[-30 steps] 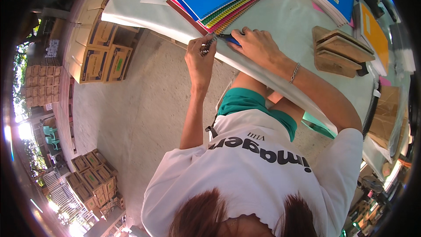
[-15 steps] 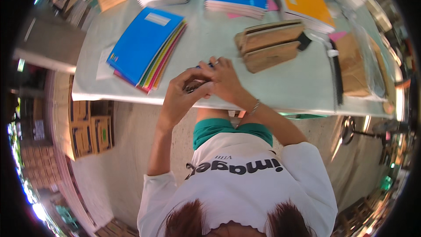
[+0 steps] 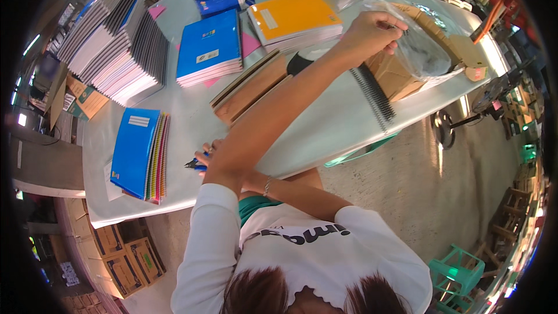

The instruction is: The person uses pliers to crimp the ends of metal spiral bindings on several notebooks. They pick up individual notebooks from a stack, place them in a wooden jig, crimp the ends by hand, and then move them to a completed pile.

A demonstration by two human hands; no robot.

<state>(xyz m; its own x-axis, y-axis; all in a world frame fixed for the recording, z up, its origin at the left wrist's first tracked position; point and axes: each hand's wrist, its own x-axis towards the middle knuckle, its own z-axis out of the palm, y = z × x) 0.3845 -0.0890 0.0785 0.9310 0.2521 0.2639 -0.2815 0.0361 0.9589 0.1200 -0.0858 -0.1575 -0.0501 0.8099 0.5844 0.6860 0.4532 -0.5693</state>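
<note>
My left arm crosses over my right and reaches to the far right. My left hand (image 3: 375,35) is closed in a pinch over a cardboard box (image 3: 394,78) lined with a clear plastic bag (image 3: 427,52); whatever is between its fingertips is too small to make out. Low at the table's front, my right hand (image 3: 213,150) grips blue-handled pliers (image 3: 193,164), their dark jaws pointing left. The left forearm partly hides that hand. A brown wooden-looking block (image 3: 247,90) lies beyond the left forearm. Black spiral coils (image 3: 375,99) lie beside the box.
Blue notebooks with coloured pages (image 3: 135,151) lie at the left. Behind stand a tall notebook stack (image 3: 119,43), a blue notebook pile (image 3: 209,46) and a yellow one (image 3: 295,18). A green stool (image 3: 456,270) and a fan (image 3: 444,128) are on the right; cartons (image 3: 125,261) sit lower left.
My hands were together at the table's front edge. The left has swung across to the box at far right, while the right stays low with the pliers. The view has turned rightward.
</note>
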